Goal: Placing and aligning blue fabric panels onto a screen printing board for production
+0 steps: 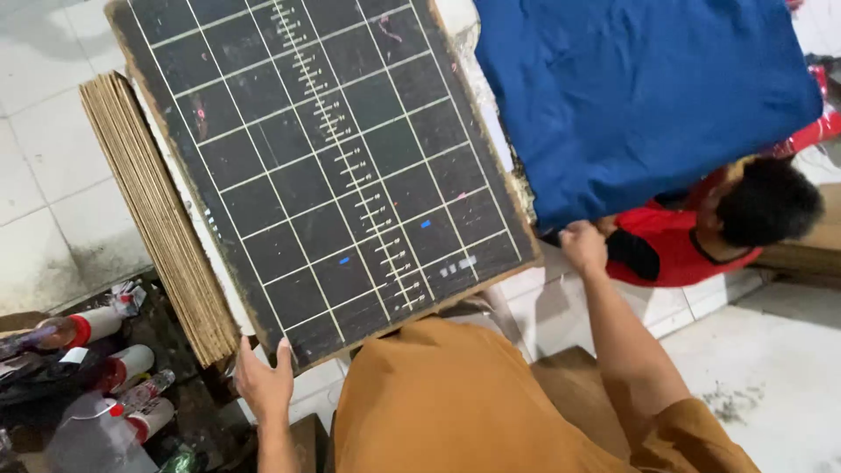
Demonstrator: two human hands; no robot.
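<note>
Both hands hold: left hand (pixel 265 383) gridded board (pixel 324 166), right hand (pixel 583 246) seemingly blue cloth (pixel 644 96).

The single head-worn camera looks steeply down from just above the person's chest, close over the black gridded board (pixel 324 166) and blue cloth (pixel 639 96), with white-tiled floor (pixel 44 175) around.

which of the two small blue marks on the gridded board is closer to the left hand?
The lower blue mark, left of the centre ruler line. The other blue mark sits right of it, higher up, farther from the left hand.
</note>
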